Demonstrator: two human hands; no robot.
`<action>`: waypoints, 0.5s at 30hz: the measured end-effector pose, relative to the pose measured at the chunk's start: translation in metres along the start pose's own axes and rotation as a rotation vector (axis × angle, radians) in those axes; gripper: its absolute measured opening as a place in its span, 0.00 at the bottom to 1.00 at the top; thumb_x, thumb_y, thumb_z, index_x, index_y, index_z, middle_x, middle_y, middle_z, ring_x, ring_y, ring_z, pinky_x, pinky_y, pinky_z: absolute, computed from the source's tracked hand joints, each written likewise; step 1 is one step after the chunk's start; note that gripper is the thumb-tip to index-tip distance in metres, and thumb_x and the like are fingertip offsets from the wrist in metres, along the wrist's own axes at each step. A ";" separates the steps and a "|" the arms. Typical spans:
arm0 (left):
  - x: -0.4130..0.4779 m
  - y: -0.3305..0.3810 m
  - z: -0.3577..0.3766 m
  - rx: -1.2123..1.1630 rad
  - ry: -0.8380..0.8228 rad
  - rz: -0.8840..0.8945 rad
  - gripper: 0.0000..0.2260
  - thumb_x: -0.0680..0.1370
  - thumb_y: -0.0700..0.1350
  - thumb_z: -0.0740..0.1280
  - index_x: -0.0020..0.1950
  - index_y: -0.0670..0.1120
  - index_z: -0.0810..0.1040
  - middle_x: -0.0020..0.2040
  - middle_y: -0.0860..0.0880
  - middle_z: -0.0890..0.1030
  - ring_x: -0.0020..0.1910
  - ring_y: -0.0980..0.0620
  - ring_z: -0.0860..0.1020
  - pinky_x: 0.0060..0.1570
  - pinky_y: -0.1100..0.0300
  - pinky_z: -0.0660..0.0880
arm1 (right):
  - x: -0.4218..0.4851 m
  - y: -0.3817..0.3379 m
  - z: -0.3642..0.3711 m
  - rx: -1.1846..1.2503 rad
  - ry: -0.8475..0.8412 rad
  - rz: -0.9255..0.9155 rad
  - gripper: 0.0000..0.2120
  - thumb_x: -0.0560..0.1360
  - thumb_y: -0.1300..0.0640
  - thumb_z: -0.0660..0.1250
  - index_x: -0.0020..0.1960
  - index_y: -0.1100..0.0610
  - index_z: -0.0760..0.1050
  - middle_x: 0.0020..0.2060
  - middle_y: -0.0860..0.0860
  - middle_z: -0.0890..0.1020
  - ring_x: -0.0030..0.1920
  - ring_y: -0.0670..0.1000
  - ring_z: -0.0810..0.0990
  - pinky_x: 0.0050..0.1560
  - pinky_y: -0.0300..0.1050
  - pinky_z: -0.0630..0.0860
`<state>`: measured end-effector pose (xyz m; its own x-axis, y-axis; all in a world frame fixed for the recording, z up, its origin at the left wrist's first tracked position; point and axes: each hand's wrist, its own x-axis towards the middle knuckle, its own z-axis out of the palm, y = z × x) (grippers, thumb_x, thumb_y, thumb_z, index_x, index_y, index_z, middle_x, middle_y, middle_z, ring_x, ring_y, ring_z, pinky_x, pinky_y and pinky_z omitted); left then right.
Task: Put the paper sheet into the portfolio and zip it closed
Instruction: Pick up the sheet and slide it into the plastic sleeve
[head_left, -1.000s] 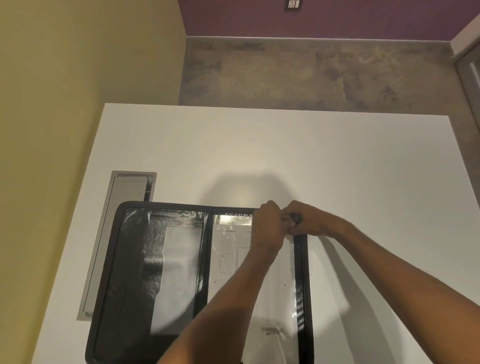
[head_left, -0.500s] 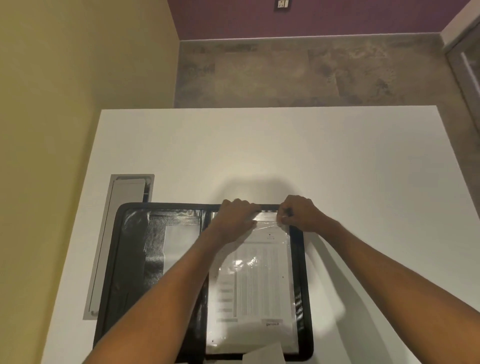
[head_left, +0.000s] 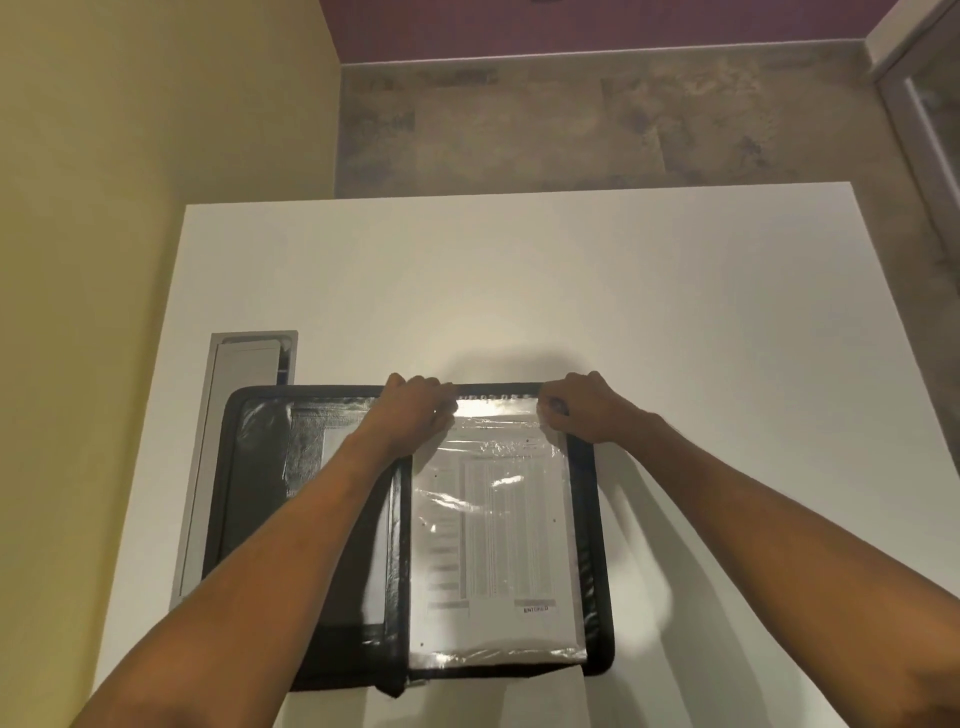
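On the white worktop (head_left: 675, 322), near its left edge, the black portfolio (head_left: 597, 519) is lying open and flat, its spine running away from the person. Its right half is carrying a clear plastic sleeve (head_left: 431, 519) with the paper sheet (head_left: 498, 525) showing through it, long axis also running away from the person. The sheet is white, printed with a grey table of fine rows and a small dark label near its near right corner; glare is streaking the plastic over it.

Both hands are working at the far edge of that right half. The left hand (head_left: 415, 410) is pinching the sleeve's far left corner; the right hand (head_left: 582, 408) is gripping the far right corner, at the portfolio's border. Whether the sheet is seated fully in the sleeve cannot be told.

For closing, the left half has to fold rightward about the spine, and the left hand is the nearer one to it. A grey panel (head_left: 244, 374) is sitting flush in the worktop beside the portfolio.
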<state>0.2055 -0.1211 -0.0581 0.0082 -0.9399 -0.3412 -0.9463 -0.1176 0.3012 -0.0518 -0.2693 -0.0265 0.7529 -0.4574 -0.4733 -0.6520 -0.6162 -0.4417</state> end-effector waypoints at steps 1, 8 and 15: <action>0.000 -0.001 -0.001 0.005 -0.010 -0.001 0.05 0.85 0.49 0.63 0.55 0.53 0.78 0.47 0.54 0.79 0.47 0.50 0.78 0.57 0.50 0.68 | 0.001 -0.001 0.001 -0.019 -0.001 0.009 0.07 0.81 0.57 0.63 0.51 0.59 0.78 0.39 0.51 0.79 0.45 0.55 0.74 0.58 0.48 0.67; 0.007 0.003 -0.009 0.079 -0.070 -0.031 0.06 0.86 0.47 0.60 0.50 0.53 0.71 0.35 0.53 0.77 0.36 0.49 0.74 0.57 0.49 0.66 | 0.007 -0.003 0.008 -0.024 -0.019 0.069 0.06 0.83 0.56 0.60 0.48 0.54 0.72 0.40 0.49 0.77 0.45 0.55 0.73 0.59 0.51 0.67; 0.008 0.002 -0.011 0.126 -0.133 -0.030 0.05 0.87 0.49 0.59 0.54 0.52 0.72 0.35 0.53 0.74 0.39 0.47 0.72 0.64 0.44 0.66 | 0.009 -0.003 0.015 -0.089 -0.004 0.060 0.04 0.83 0.56 0.59 0.50 0.53 0.69 0.41 0.51 0.81 0.43 0.57 0.76 0.58 0.51 0.67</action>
<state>0.2070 -0.1320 -0.0508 0.0021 -0.8850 -0.4657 -0.9793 -0.0961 0.1782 -0.0448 -0.2622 -0.0406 0.7123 -0.4928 -0.4998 -0.6852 -0.6426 -0.3429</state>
